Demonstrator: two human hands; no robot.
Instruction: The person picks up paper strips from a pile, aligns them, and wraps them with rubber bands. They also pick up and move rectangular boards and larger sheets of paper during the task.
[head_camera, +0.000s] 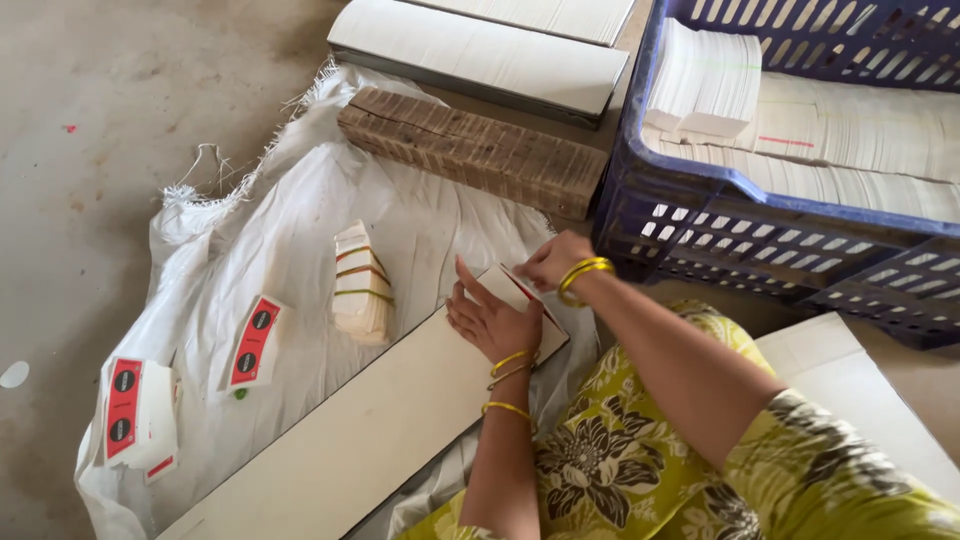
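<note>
My left hand rests palm-up with fingers apart on the near end of a long pale board that lies across a white sack sheet. My right hand, with yellow bangles at the wrist, pinches a small white card with a red edge at the board's top end, just beside the left hand. A rubber-banded bundle of white cards stands to the left of both hands.
Two stacks of red-and-black printed labels lie on the sheet at left. A brown stack of cardboard and flat white boards lie beyond. A blue plastic crate full of white cards stands at right.
</note>
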